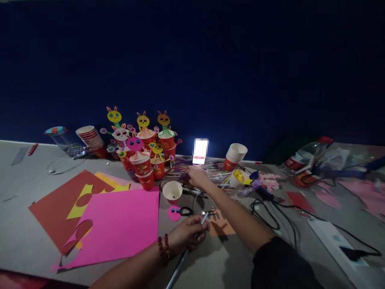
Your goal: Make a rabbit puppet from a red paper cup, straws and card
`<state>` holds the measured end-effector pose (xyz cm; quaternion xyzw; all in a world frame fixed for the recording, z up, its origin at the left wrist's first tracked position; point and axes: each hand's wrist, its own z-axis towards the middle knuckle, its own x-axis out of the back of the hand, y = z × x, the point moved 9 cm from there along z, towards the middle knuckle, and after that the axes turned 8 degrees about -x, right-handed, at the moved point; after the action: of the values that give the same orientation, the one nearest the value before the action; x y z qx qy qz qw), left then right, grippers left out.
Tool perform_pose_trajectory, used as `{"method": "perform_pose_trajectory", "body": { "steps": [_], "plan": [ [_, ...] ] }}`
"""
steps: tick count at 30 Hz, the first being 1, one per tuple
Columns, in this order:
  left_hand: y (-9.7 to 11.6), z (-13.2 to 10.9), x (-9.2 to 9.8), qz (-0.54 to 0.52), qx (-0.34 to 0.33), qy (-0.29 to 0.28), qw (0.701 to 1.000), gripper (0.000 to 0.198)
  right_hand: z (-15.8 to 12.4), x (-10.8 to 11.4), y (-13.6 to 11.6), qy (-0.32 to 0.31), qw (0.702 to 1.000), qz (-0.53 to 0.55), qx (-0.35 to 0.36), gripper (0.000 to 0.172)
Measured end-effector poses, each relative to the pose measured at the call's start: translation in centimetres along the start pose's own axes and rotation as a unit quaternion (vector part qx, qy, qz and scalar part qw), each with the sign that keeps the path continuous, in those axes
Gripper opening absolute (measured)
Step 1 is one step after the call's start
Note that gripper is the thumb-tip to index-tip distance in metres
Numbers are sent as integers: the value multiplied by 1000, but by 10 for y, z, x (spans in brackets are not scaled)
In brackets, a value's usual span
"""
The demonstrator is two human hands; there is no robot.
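Note:
My left hand (pixel 194 233), with red bead bracelets on the wrist, is closed around a long, pale pipe cleaner (pixel 177 269). One end sticks out above the fingers; the other slants down toward the front. Farther back, my right hand (pixel 196 177) reaches into a pile of colored pipe cleaners (pixel 177 173). Its fingers are bent together at the pile, and what they pinch is hidden. Just beyond the left hand lie a pink paper face (pixel 174 213) and a black loop (pixel 186 211). An orange paper piece (pixel 221 224) rests under the right forearm.
Paper cups with paper-animal figures (pixel 140 162) stand at back left. Pink sheet (pixel 126 224) lies at left. A white cup (pixel 172 192), a lit phone (pixel 200 151), stacked cups (pixel 236 154), a glue gun (pixel 261 190) with its cord and a power strip (pixel 333 245) are around.

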<state>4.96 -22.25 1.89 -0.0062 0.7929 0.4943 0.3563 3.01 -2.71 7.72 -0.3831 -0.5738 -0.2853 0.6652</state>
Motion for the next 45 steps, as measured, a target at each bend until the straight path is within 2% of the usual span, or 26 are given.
{"method": "perform_pose_trajectory", "body": {
  "steps": [5,9,12,17,22,26,30,32,35,37,39,41,45],
  "plan": [
    [2,-1,-1,-10,-20,-12,1000,29,-3,12,28,48,984,156,-67,21],
    [1,-2,1,-39,-34,-6,999,29,-12,28,51,107,934,328,-92,17],
    [3,-4,4,-52,-48,7,997,31,-18,35,59,138,868,469,-88,23],
    [8,-8,3,-52,-72,13,996,30,-28,33,66,155,733,655,-95,32],
    [9,-11,2,-60,-82,17,995,30,-36,26,75,183,619,753,-128,30],
    [7,-12,2,-64,-89,15,994,30,-44,22,82,204,558,789,-156,30],
    [15,-14,5,-52,-113,30,992,32,-58,20,87,208,525,805,-180,23],
    [32,-17,6,-33,-146,52,987,34,-67,18,88,205,516,809,-192,20],
    [71,-22,2,49,-201,83,975,32,-84,14,84,202,503,813,-212,21],
    [103,-20,-4,163,-253,113,947,28,-95,11,79,208,492,816,-221,22],
    [133,-15,-15,313,-325,141,881,28,-103,10,72,219,481,819,-223,22],
    [146,-3,-16,377,-354,190,835,33,-107,11,64,232,471,822,-219,21],
    [139,28,-5,355,-366,229,829,28,-108,18,55,268,452,826,-203,18]
  ]
}}
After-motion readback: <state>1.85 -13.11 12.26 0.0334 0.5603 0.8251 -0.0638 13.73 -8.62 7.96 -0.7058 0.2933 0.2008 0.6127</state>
